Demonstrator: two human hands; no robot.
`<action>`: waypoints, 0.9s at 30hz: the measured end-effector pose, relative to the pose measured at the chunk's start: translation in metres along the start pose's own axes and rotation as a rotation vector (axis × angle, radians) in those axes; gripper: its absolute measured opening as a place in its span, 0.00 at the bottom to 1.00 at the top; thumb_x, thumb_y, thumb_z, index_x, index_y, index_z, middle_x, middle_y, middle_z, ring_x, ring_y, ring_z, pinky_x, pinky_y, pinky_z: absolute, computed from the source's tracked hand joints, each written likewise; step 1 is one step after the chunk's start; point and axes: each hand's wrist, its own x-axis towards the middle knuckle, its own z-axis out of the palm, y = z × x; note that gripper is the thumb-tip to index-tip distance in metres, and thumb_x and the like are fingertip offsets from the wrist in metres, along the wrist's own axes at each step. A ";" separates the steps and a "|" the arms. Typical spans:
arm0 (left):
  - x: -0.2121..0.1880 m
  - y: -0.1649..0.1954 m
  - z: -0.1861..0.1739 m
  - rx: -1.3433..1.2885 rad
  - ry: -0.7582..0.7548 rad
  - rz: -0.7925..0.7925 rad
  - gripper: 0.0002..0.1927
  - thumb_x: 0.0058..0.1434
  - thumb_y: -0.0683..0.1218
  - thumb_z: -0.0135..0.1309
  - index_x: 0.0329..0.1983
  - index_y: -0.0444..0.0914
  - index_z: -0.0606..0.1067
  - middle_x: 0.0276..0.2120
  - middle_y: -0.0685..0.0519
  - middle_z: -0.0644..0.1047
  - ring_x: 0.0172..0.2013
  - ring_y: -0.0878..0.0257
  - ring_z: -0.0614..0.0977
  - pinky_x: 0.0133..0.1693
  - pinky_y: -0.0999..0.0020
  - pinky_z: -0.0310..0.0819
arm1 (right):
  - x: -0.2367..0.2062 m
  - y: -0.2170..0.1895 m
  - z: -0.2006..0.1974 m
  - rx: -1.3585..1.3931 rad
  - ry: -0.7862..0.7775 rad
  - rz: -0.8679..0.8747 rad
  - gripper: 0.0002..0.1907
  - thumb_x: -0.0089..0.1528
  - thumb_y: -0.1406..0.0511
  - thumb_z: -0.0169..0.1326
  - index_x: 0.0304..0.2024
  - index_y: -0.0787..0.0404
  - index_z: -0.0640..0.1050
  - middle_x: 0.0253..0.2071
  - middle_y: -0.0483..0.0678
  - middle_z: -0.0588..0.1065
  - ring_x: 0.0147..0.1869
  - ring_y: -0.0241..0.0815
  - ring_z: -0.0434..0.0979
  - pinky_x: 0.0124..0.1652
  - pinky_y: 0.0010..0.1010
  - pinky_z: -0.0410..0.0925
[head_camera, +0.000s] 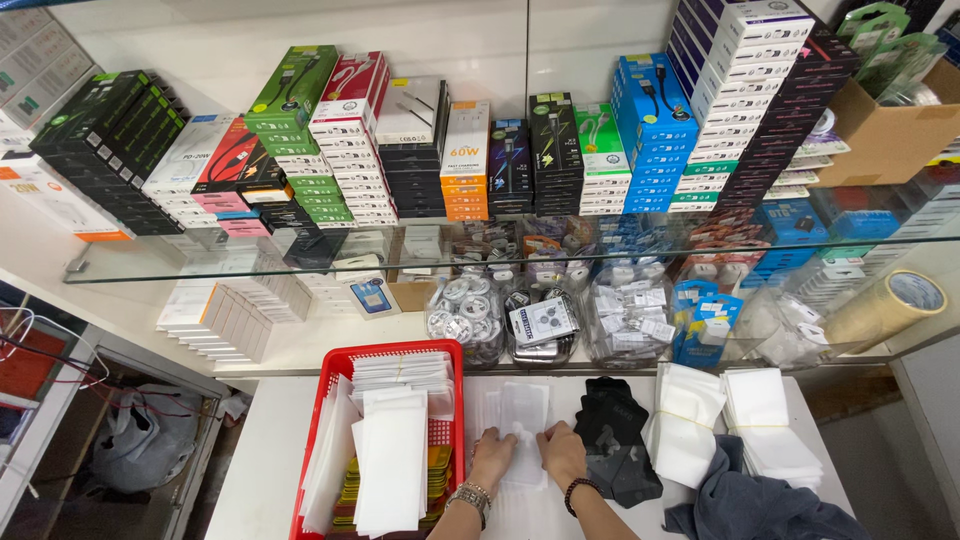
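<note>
Looking down at my white worktop (270, 440) here. Both hands sit on a clear plastic sleeve (522, 425) lying flat just right of the red basket (392, 352), which I'll use as my landmark. My left hand (492, 455) has its fingers spread and pressed down on the sleeve's near left edge, with a beaded metal bracelet (470, 497) on that wrist. My right hand (562, 450) rests on the sleeve's near right side, fingers curled a bit and touching it; can't tell if it's actually pinching the edge. That wrist has a dark bead bracelet (580, 488).

The red basket itself holds bundles of white flat pouches (390, 470) over some yellow-and-black packets (350, 490). Further right of the basket, past the sleeve, there's a pile of black pouches (615, 440), then two rubber-banded stacks of white pouches (685, 425), and a grey cloth (760, 505) at the near edge.

Behind the basket, under a glass shelf (200, 262), are clear bags of coiled white cables (465, 315). Far right of it sits a roll of tan tape (890, 305). Above, stacked boxes of cables and chargers (650, 130) fill the shelf.
</note>
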 end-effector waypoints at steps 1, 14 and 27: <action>0.003 -0.002 0.000 0.004 0.003 -0.014 0.37 0.59 0.54 0.56 0.69 0.33 0.65 0.64 0.40 0.72 0.64 0.51 0.74 0.64 0.62 0.67 | 0.003 0.004 0.000 -0.026 0.048 -0.060 0.12 0.63 0.58 0.57 0.41 0.60 0.77 0.38 0.55 0.82 0.45 0.51 0.83 0.47 0.38 0.73; 0.012 0.045 -0.026 -0.494 -0.473 0.297 0.15 0.62 0.48 0.61 0.49 0.35 0.80 0.40 0.52 0.84 0.35 0.70 0.83 0.39 0.74 0.78 | 0.024 0.035 -0.098 0.355 -0.458 -0.292 0.10 0.66 0.60 0.55 0.45 0.58 0.75 0.39 0.39 0.78 0.45 0.30 0.79 0.45 0.26 0.73; -0.015 0.088 -0.025 0.102 -0.342 0.639 0.12 0.56 0.47 0.69 0.29 0.33 0.81 0.24 0.54 0.83 0.23 0.74 0.76 0.27 0.76 0.69 | 0.053 0.002 -0.171 0.070 -0.445 -0.597 0.07 0.63 0.66 0.60 0.38 0.64 0.79 0.29 0.42 0.73 0.35 0.32 0.69 0.37 0.26 0.66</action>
